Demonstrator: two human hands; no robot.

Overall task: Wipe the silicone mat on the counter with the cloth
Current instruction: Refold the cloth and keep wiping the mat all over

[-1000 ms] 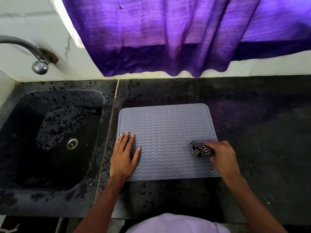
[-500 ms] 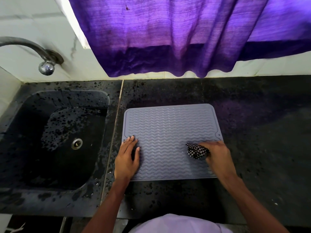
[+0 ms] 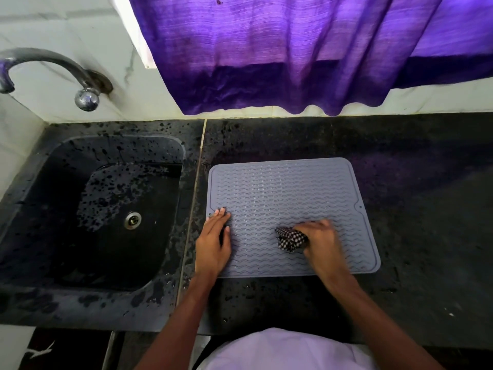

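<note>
Head view: a grey silicone mat [image 3: 288, 193] with wavy ridges lies flat on the dark speckled surface [image 3: 413, 236], in the centre of the frame, just right of the seam beside the sink [image 3: 40, 209]. The left hand [image 3: 213, 244] rests on the mat's lower left part, its grip spread flat, fingers straight and close together, pointing toward the top of the frame. The right hand [image 3: 322, 244] is at the lower middle of the mat, its grip curled round a bunched black-and-white checked cloth [image 3: 290, 239], which sticks out to the left of the fingers and touches the mat. The sink, dark and wet, fills the left of the frame, with a metal drain [image 3: 132, 220] in its floor. A metal tap [image 3: 53, 60] curves at upper left. A purple curtain [image 3: 293, 49] hangs across the top.
</note>
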